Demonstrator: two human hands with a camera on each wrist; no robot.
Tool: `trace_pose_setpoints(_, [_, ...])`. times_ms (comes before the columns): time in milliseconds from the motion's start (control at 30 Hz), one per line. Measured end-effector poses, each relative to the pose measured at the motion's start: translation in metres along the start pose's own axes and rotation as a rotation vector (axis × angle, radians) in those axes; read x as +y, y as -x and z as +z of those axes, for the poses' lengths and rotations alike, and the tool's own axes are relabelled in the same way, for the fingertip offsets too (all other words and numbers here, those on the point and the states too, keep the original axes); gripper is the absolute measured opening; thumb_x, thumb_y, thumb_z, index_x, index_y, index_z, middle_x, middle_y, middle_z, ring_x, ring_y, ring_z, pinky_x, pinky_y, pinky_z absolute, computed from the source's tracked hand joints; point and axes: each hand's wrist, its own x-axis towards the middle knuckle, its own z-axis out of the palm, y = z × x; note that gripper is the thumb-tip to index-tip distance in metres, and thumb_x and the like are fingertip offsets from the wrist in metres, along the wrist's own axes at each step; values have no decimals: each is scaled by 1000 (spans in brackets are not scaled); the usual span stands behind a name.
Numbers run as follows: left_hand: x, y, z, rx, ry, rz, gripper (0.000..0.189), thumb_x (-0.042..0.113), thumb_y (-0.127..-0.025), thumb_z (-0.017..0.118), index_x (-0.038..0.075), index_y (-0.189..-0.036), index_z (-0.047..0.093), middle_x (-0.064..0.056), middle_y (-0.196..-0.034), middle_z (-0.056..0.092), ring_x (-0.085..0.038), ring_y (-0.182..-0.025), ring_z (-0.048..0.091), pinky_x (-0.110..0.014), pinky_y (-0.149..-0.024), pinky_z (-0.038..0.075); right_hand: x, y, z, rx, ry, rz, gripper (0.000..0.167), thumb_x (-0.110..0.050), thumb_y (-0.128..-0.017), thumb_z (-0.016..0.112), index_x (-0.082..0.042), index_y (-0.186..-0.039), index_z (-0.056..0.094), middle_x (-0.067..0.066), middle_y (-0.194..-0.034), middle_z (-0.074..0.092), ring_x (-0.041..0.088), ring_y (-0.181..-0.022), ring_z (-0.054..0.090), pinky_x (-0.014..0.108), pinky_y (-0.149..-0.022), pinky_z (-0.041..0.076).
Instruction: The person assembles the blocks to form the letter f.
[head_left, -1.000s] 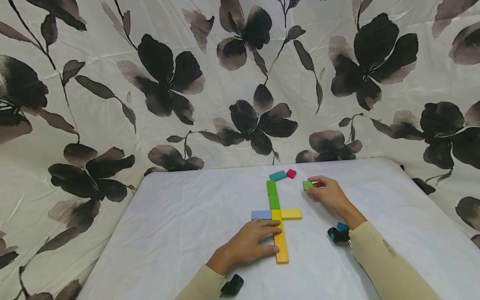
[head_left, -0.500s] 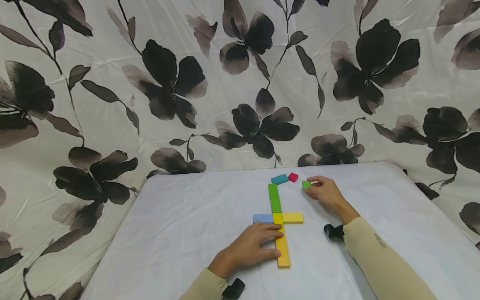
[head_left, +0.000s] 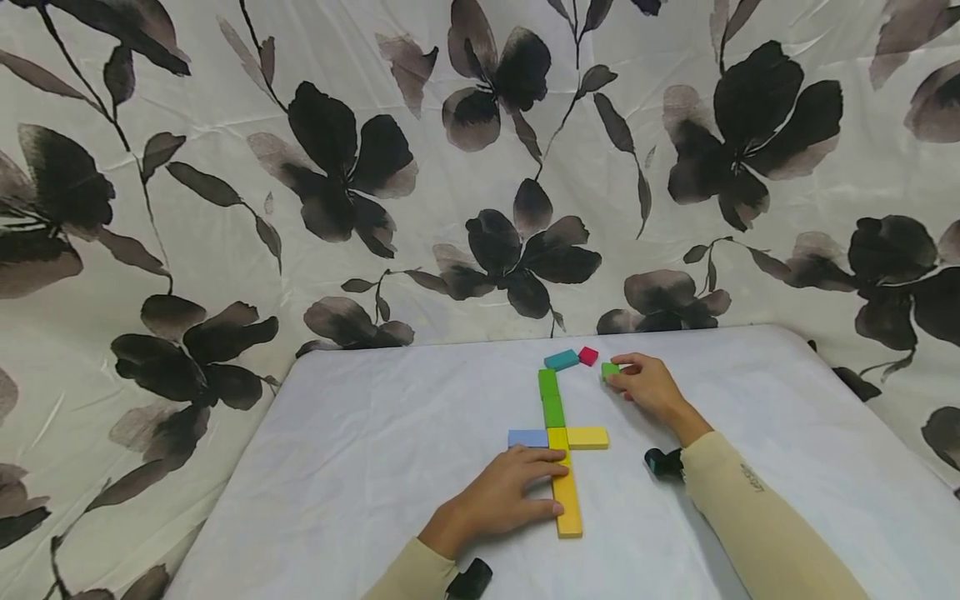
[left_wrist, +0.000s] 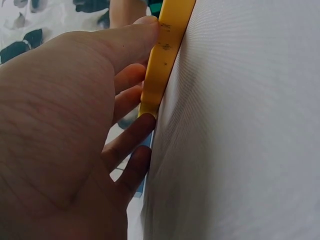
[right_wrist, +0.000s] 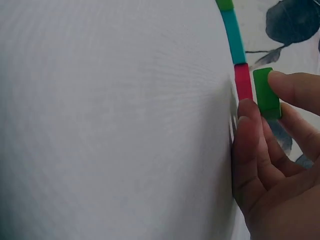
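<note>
My right hand (head_left: 647,386) pinches a small green building block (right_wrist: 267,93) between thumb and fingers, held just right of a red block (head_left: 588,357). In the right wrist view, the lower fingers lie along the white cloth beside that red block. A teal block (head_left: 562,359) links the red one to a column of two green blocks (head_left: 551,398). Below them runs a long yellow strip (head_left: 570,517), with a blue block (head_left: 527,438) to its left and a short yellow block (head_left: 588,437) to its right. My left hand (head_left: 504,493) rests spread fingertips and thumb on the strip.
White cloth (head_left: 337,467) covers the table, whose far edge lies just beyond the teal and red blocks. A floral curtain (head_left: 420,167) hangs behind it. Black wrist devices (head_left: 663,463) sit under both forearms, close to the cloth.
My right hand has carried the pinched green block slightly left, closer to the red block. The left hand stays on the yellow strip. The head view has shifted a little.
</note>
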Motion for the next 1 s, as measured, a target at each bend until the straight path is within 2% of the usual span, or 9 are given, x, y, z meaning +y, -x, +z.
trace_pose_setpoints(200, [-1, 1, 0, -9, 9, -9, 52, 57, -95, 61, 30, -140, 60, 19, -149, 45, -8, -131, 43, -38, -109, 37, -2, -5, 3, 11, 73, -3, 45, -20, -94, 71, -7, -136, 60, 18, -117, 59, 25, -86, 58, 27, -67, 53])
trace_pose_setpoints(667, [0, 1, -1, -12, 5, -18, 53, 59, -95, 59, 32, -140, 59, 21, -149, 44, -8, -131, 43, -39, -110, 37, -6, -17, 7, 20, 165, -27, 44, -17, -96, 66, -7, -139, 60, 20, -116, 59, 16, -60, 57, 26, -57, 48])
trace_pose_setpoints(1000, [-1, 0, 0, -9, -3, -7, 54, 61, -95, 58, 32, -140, 59, 21, -149, 44, -7, -130, 43, -37, -109, 38, -6, -22, 6, 16, 183, 5, 39, -11, -99, 59, -5, -138, 60, 19, -108, 61, 18, -60, 55, 27, -57, 49])
